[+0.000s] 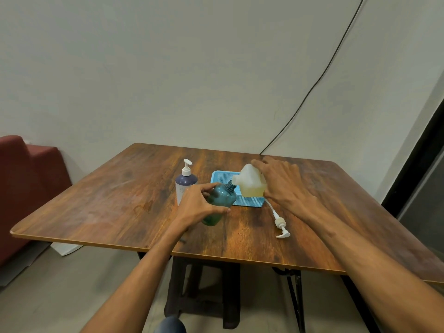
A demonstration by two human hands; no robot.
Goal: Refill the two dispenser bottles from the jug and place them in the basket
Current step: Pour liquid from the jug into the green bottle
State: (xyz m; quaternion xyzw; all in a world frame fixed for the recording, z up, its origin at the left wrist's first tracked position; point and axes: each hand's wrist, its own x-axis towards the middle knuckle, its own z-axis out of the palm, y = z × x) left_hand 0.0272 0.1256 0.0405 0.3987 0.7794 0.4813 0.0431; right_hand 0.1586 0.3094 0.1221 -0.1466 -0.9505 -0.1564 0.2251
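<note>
My left hand (199, 205) grips a teal dispenser bottle (222, 198), tilted with its open neck pointing up and right. My right hand (281, 181) holds a translucent jug (251, 182) of yellowish liquid, tipped so its spout meets the teal bottle's neck. The teal bottle's pump head (280, 223) with its tube lies on the table to the right. A white and dark purple dispenser bottle (185, 186) with its pump on stands upright to the left. A light blue basket (249, 200) sits behind the jug and the teal bottle, partly hidden by them.
Everything rests on a brown wooden table (120, 200) against a pale wall. A dark red seat (28, 183) stands at the left. A black cable (324, 73) runs down the wall to the table's far edge. A dark door frame (418, 152) is at the right.
</note>
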